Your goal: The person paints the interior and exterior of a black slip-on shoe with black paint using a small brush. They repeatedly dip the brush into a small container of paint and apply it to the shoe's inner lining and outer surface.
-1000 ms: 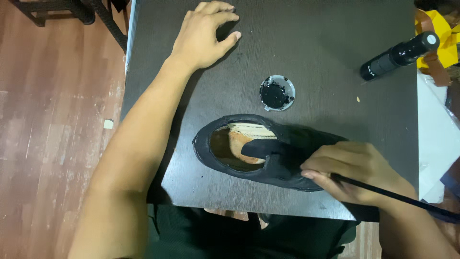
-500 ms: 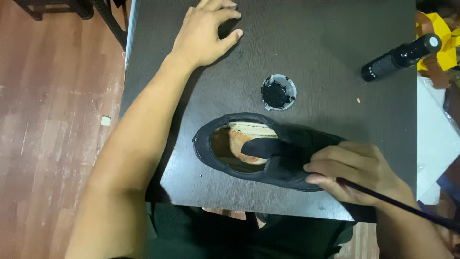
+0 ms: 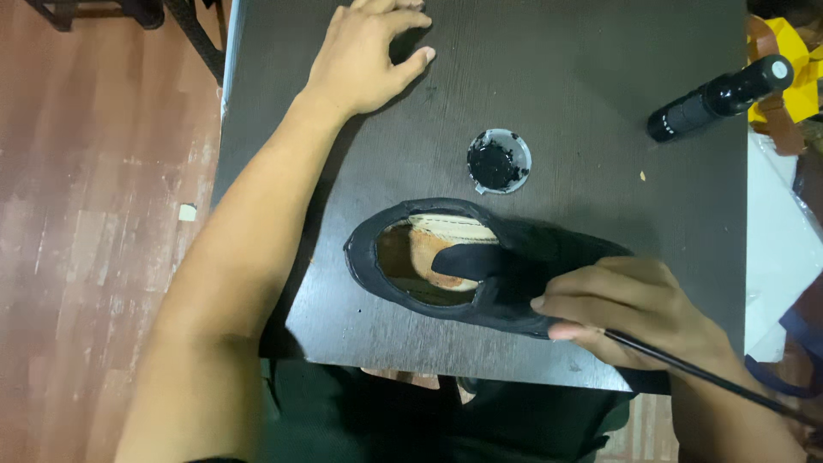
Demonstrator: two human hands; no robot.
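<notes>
A black shoe (image 3: 480,266) with a tan insole lies on its sole on the dark table (image 3: 566,77), opening toward the left. My right hand (image 3: 634,309) rests on the shoe's front part and pinches a thin black brush handle (image 3: 711,377) that runs off to the lower right; the brush tip is hidden under the fingers. My left hand (image 3: 369,51) lies flat on the table at the far left corner, fingers spread, holding nothing. A small round lid of black polish (image 3: 499,161) sits just beyond the shoe.
A black cylindrical bottle (image 3: 720,96) lies at the table's far right, next to a yellow item (image 3: 793,77). White sheet material (image 3: 776,257) covers the right edge. Wooden floor (image 3: 94,214) lies to the left. The table's near edge is by my lap.
My right hand and brush have shifted slightly right along the shoe. The left hand stays flat on the table.
</notes>
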